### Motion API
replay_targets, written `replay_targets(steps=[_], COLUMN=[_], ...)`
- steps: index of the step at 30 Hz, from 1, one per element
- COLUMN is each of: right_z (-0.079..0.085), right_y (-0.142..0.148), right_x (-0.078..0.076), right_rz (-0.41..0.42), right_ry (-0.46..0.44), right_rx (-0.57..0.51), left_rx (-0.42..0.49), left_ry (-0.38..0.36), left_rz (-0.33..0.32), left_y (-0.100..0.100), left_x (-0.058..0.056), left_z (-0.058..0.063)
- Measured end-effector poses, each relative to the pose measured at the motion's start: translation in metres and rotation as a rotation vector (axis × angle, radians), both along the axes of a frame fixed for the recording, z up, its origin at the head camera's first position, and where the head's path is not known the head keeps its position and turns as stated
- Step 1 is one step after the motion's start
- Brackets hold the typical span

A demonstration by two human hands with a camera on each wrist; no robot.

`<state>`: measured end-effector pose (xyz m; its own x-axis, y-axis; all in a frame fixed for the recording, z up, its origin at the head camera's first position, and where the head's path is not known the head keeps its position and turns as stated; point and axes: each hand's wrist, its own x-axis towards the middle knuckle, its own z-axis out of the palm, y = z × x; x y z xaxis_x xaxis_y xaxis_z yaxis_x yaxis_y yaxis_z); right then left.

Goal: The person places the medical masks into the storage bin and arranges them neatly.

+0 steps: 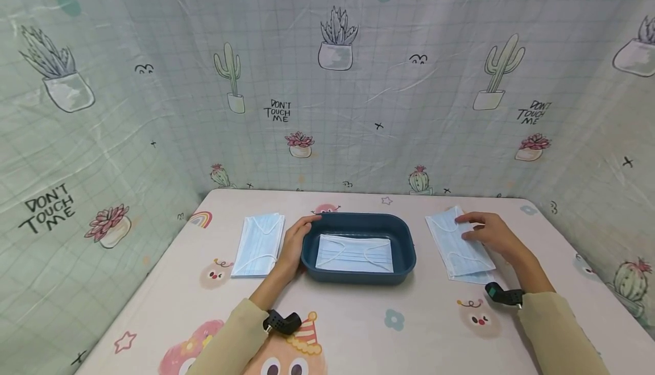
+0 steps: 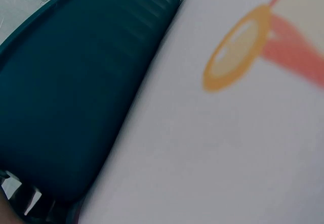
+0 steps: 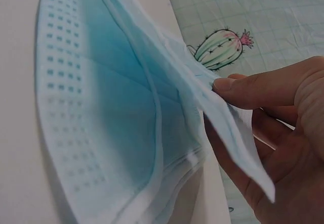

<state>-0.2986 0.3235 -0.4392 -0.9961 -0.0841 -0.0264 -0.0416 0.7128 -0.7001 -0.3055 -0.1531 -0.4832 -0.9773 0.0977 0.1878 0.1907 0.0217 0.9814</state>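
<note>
A dark blue plastic bin [image 1: 358, 278] stands mid-table in the head view, with a light blue face mask [image 1: 353, 253] lying flat in it. My left hand [image 1: 294, 244] holds the bin's left end, its fingers bent over the far left corner; the thumb is hidden. In the left wrist view the bin's long outer wall [image 2: 76, 92] fills the left side. On the right, my right hand [image 1: 491, 233] pinches the edge of a face mask [image 1: 455, 238]. The right wrist view shows the thumb on that mask [image 3: 116, 92], which is bowed open, with fingers behind it.
Left of the bin lies a stack of light blue face masks [image 1: 258, 244] with white ear loops. Under the pinched mask, another mask [image 1: 481, 278] shows at its near edge. A patterned cloth [image 1: 378, 91] rises behind the table and along both sides.
</note>
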Motion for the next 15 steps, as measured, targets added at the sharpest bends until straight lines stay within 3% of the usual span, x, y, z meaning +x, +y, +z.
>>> replay_targets(steps=[15], right_z=[0.0065], right_y=[-0.0002], right_x=[-0.0012], right_rz=[0.009], right_ry=[0.022], right_rx=[0.002], left_rx=[0.000], left_ry=[-0.001], left_rz=[-0.007], left_y=[-0.0004], left_x=[-0.0001], left_z=[-0.0014])
